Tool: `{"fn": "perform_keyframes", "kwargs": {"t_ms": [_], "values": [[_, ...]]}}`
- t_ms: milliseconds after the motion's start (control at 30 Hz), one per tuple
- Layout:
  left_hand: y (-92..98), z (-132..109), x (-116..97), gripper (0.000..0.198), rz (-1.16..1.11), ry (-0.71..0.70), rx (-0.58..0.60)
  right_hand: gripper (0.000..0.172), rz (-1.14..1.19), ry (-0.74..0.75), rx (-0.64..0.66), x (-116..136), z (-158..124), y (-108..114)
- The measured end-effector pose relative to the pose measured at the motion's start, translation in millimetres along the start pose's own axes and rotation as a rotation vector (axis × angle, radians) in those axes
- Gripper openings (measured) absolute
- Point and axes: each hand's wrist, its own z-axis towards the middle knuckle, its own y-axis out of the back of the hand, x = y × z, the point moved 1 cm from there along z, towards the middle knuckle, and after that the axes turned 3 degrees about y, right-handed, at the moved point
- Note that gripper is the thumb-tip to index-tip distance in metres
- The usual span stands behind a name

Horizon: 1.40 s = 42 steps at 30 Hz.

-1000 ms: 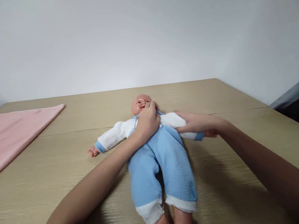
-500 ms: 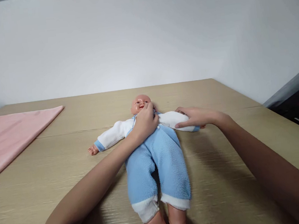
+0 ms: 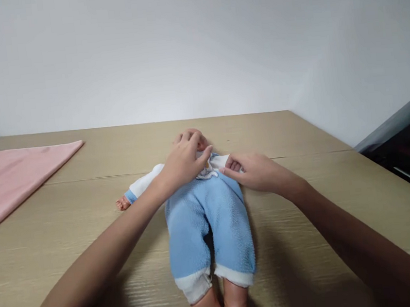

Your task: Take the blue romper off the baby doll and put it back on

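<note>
Doll's handling: the doll point(image 3: 205, 197) is probably light, the clothed body soft and giving, the bare limbs smoother and firmer, little risk of breakage
Best hold: likely around the torso, where the fleecy fabric should not slip
Doll's look: light-blue suit with white trouser cuffs, white sleeve point(image 3: 144, 182) edged in blue, bare shiny legs point(image 3: 237, 301)
Doll's place: on its back on the wooden table point(image 3: 124, 147), feet towards the person
Left hand: the left hand point(image 3: 182, 163) lies loosely open over face and chest, thumb apart, gripping nothing visible
Right hand: the right hand point(image 3: 254, 170) is half curled at the other sleeve; cannot tell whether it grips
Pink cloth: the cloth point(image 3: 14, 183) lies flat, well apart, far left
</note>
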Motion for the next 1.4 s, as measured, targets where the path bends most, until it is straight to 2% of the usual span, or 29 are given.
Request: {"fn": "perform_keyframes", "kwargs": {"t_ms": [67, 167, 233, 300, 400, 533, 667, 800, 900, 1033, 1133, 1300, 1400], "values": [[12.9, -10, 9, 0.015, -0.091, 0.043, -0.056, 0.032, 0.08, 0.068, 0.062, -3, -6, -11], [18.4, -43, 30, 0.02, -0.145, 0.114, -0.083, 0.033, 0.319, 0.148, -0.02, -26, -14, -35], [15.1, -69, 45, 0.022, -0.143, 0.138, -0.037, 0.042, 0.528, 0.098, -0.052, -43, -17, -53], [10.7, -92, 59, 0.024, -0.116, 0.153, 0.02, 0.048, 0.649, 0.046, -0.026, -55, -20, -67], [7.3, -109, 72, 0.027, -0.095, 0.149, 0.081, 0.049, 0.751, 0.0, 0.0, -60, -22, -75], [11.4, -106, 72, 0.034, -0.165, 0.204, 0.162, 0.05, 0.868, -0.068, -0.136, -54, -20, -77], [20.4, -100, 67, 0.043, -0.43, 0.336, 0.332, 0.047, 0.921, -0.138, -0.305, -55, -18, -84], [25.1, -100, 67, 0.041, -0.553, 0.397, 0.359, 0.048, 0.87, -0.179, -0.409, -59, -18, -94], [21.7, -102, 71, 0.041, -0.489, 0.405, 0.329, 0.047, 0.787, -0.164, -0.484, -58, -18, -99], [16.4, -104, 71, 0.041, -0.3, 0.322, 0.243, 0.04, 0.672, -0.129, -0.524, -55, -22, -100], [15.5, -106, 70, 0.037, -0.316, 0.318, 0.199, 0.036, 0.599, -0.124, -0.535, -58, -34, -93], [13.7, -108, 71, 0.017, -0.121, 0.268, 0.106, 0.03, 0.453, -0.146, -0.495, -70, -65, -82], [14.6, -99, 65, 0.012, -0.032, 0.203, -0.026, 0.031, 0.44, -0.182, -0.46, -72, -75, -81]]}}
